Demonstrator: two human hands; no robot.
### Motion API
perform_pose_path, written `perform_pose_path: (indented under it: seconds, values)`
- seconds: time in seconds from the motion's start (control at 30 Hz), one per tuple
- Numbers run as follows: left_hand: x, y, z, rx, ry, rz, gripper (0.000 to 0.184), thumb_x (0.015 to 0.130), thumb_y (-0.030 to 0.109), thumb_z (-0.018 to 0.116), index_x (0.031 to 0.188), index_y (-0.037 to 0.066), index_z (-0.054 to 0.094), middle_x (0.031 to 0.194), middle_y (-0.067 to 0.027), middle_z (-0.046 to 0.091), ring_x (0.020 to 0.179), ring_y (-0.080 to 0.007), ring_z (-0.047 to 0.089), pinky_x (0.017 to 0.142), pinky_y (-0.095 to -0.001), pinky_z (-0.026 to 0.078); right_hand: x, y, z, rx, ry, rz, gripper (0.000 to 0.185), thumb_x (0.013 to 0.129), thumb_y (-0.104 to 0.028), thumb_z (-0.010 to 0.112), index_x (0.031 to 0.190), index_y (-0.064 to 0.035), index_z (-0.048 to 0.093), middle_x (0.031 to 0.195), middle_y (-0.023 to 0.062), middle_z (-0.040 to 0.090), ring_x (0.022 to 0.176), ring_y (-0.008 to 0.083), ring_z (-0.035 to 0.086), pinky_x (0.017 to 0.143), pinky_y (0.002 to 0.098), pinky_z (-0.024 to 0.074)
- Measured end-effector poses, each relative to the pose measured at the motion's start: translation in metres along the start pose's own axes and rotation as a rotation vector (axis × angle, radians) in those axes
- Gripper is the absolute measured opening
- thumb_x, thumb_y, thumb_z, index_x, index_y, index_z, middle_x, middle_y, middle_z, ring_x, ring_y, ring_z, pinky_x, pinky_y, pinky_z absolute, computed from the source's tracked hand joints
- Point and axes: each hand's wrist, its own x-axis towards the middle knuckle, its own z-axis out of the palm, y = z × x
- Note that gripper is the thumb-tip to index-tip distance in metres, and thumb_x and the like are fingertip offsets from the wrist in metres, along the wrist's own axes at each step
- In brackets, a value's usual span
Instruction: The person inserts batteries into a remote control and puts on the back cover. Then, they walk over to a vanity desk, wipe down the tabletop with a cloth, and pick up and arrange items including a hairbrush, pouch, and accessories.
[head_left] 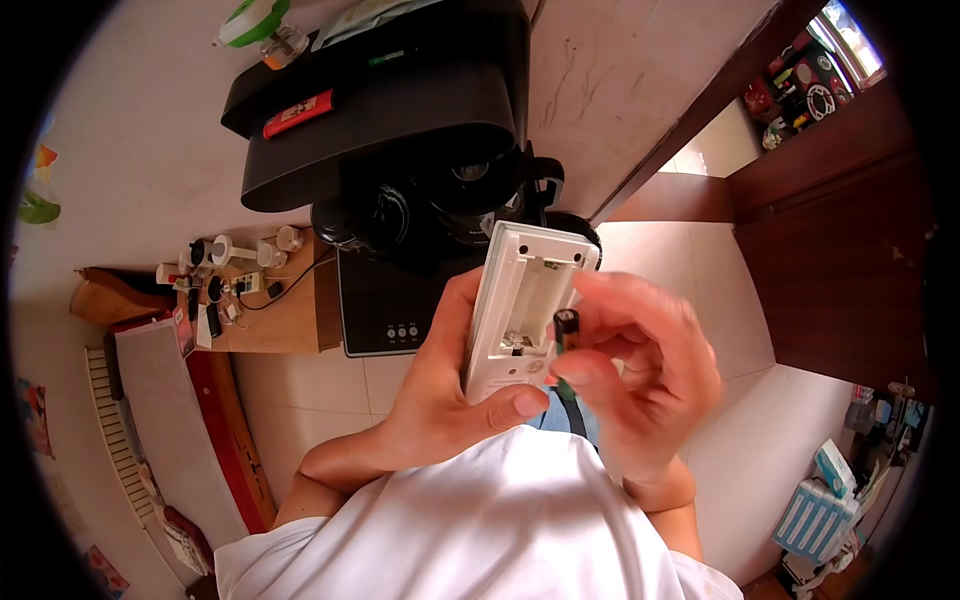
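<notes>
A white remote control (530, 295), its back turned up, lies tilted in my left hand (430, 395). The fingers run along its left side and the thumb presses near its lower end. Its battery compartment is uncovered; I see metal contacts in it and no battery. My right hand (655, 365) pinches a small dark battery (566, 330) with a green part between thumb and fingers. The battery is just in front of the compartment's right edge; whether it touches the remote I cannot tell.
Ahead is a black shelf unit (380, 140) bearing a red packet (298, 114) and a small green stick-like item (390, 58). Below it stands a black appliance (385, 300). At left, a wooden cabinet (290, 325) holds chargers and cables. A dark wooden door (840, 250) stands at right.
</notes>
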Motion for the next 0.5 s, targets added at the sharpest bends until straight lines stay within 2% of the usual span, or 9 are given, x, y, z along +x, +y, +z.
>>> perform_pose_path:
  seconds: [0.13,0.2,0.3,0.33,0.5]
  values:
    - [-0.0020,-0.0069,-0.0039,0.101,0.005,0.056,0.084,0.076,0.028,0.074,0.134,0.005,0.017,0.121,-0.0123,0.044,0.105,-0.0171,0.049,0.089,-0.0330,0.042,-0.0003,0.0045,0.0012,-0.110,0.011,-0.083,0.030,0.067,0.005,0.074,0.095,0.0029,0.062,0.083,0.0111,0.062,0.065,0.0117,0.060,0.054,0.0207,0.0507]
    - [-0.0027,-0.0049,-0.0014,0.049,0.013,0.023,0.085,0.076,0.029,0.074,0.134,0.006,0.017,0.120,-0.0121,0.044,0.103,-0.0171,0.050,0.087,-0.0330,0.043,0.0006,0.0056,-0.0023,-0.140,0.015,-0.134,0.029,0.069,0.005,0.074,0.094,0.0036,0.060,0.083,0.0110,0.061,0.065,0.0116,0.061,0.055,0.0205,0.0518]
    - [-0.0027,-0.0016,0.0000,-0.039,-0.011,-0.027,0.085,0.075,0.028,0.075,0.134,0.006,0.017,0.120,-0.0118,0.044,0.101,-0.0172,0.051,0.084,-0.0331,0.045,-0.0011,0.0069,0.0017,0.156,0.162,-0.034,0.028,0.072,0.004,0.072,0.093,0.0038,0.055,0.084,0.0111,0.060,0.067,0.0110,0.061,0.057,0.0202,0.0529]
    - [-0.0025,-0.0011,0.0000,-0.069,-0.026,-0.043,0.085,0.075,0.028,0.075,0.134,0.007,0.017,0.120,-0.0117,0.044,0.100,-0.0173,0.051,0.083,-0.0332,0.046,-0.0003,0.0082,-0.0026,0.087,0.106,-0.084,0.029,0.074,0.004,0.071,0.093,0.0034,0.050,0.087,0.0118,0.059,0.067,0.0106,0.062,0.056,0.0197,0.0531]
    - [-0.0042,0.0020,-0.0009,-0.031,-0.019,-0.067,0.081,0.077,0.021,0.073,0.134,0.007,0.017,0.120,-0.0108,0.044,0.103,-0.0176,0.052,0.084,-0.0341,0.047,0.0010,0.0106,-0.0032,0.094,0.082,-0.147,0.030,0.072,0.006,0.072,0.094,0.0041,0.051,0.088,0.0132,0.059,0.061,0.0097,0.061,0.053,0.0182,0.0519]
